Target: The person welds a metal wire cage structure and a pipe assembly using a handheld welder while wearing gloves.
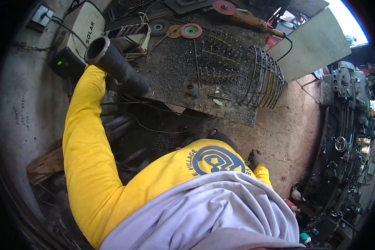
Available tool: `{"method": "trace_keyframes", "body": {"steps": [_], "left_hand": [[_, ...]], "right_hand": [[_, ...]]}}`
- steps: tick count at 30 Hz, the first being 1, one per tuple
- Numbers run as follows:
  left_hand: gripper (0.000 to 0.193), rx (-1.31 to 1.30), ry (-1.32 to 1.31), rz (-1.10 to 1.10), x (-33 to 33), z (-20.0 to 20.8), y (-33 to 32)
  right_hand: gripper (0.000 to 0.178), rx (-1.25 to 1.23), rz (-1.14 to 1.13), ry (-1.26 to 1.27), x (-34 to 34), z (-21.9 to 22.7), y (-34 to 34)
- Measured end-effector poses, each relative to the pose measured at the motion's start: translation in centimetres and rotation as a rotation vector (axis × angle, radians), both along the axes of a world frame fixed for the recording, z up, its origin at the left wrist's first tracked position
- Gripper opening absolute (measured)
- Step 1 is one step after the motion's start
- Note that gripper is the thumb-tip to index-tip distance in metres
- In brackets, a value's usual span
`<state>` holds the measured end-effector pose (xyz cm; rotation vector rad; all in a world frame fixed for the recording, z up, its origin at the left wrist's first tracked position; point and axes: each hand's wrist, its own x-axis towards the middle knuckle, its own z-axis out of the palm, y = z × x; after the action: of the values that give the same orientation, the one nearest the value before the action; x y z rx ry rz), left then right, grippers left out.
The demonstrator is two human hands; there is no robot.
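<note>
A thick, dark metal pipe (120,68) leans at the left edge of the workbench, its open end tilted up toward the wall. My left arm, in a yellow sleeve, reaches up to that end. My left hand (120,44) is closed round the pipe, mostly hidden behind it. My right hand (257,158) hangs low at my right side, above the floor. Its fingers look loosely apart, with nothing visible in them. Nearest the pipe on the bench (187,104) are dark grit, metal scraps and a cage of curved bars (264,79).
Grinding discs (191,31) and an angle grinder (248,20) lie toward the back of the bench. A box-shaped electrical unit (77,35) is at the wall on the left. Cables hang under the bench edge. A large green lathe (341,143) stands to the right.
</note>
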<state>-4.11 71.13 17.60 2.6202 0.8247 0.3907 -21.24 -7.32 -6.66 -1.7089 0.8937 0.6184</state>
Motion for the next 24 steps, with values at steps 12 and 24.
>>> {"method": "trace_keyframes", "body": {"steps": [12, 24], "left_hand": [[0.012, -0.035, -0.233, 0.048, -0.1, 0.0, 0.2], [0.008, -0.210, -0.673, 0.069, -17.6, 2.3, -9.3]], "right_hand": [[0.044, -0.388, 0.670, 0.122, 4.6, 1.4, 0.0], [0.035, 0.053, 0.475, -0.126, 7.8, 2.1, 3.4]]}}
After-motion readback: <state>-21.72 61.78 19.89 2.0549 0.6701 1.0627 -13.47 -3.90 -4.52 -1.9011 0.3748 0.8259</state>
